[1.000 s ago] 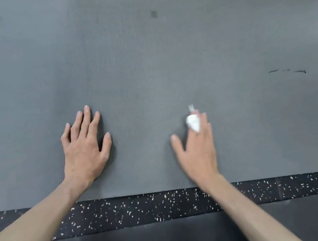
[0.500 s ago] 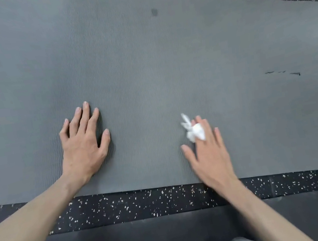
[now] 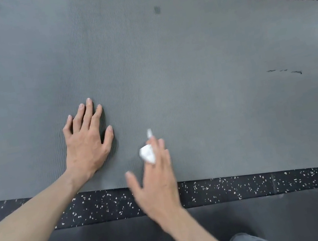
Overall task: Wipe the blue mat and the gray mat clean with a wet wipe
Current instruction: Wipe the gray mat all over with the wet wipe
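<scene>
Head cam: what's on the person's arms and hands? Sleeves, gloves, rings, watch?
Both forearms are bare right to the bottom frame edge, so no sleeves show. The left hand has no glove, ring or watch visible, with short, unpainted nails. The right hand is also ungloved with a bare wrist; motion blur hides finer detail on its fingers. No markings show on either arm.

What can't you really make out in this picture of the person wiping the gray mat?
Head view only:
- right hand: motion-blurred, so its grip on the wet wipe is unclear.
- gray mat: cut off by the left and right edges; its full length is unseen.
- Blue mat: not in view.
- dark marks: too small to identify.
- Mat under the left hand: hidden.
</scene>
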